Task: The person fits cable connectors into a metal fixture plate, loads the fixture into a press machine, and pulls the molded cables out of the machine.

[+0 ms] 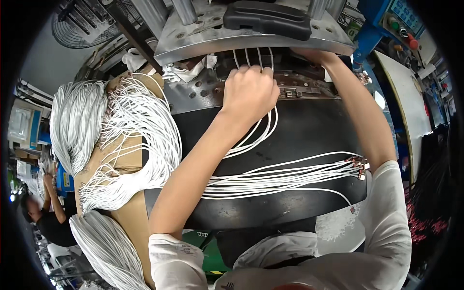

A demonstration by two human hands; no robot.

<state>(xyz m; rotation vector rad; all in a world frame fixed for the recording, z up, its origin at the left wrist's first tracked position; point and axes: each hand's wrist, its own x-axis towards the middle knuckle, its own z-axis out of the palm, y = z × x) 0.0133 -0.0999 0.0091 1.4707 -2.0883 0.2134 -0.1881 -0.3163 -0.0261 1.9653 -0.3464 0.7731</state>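
Observation:
My left hand [251,92] is closed in a fist around several white cables [271,123]. Above the knuckles the cables run up, spread apart, under a thick metal plate [261,46]; below the fist they loop down to the left. Only the wrist and back part of my right hand [316,55] show under the plate's right edge, and its fingers are hidden. Between the hands lies a metal die strip [299,93] with small fittings. On the black work surface [309,128] below rests a bundle of white cables [280,181] with small metal connectors [360,169] at the right end.
Large bundles of white cable [79,123] lie on cardboard [130,154] at the left. A black handle-like part [267,20] sits on top of the plate. A control panel with buttons [406,29] stands far right. Another person [53,212] works at the far left.

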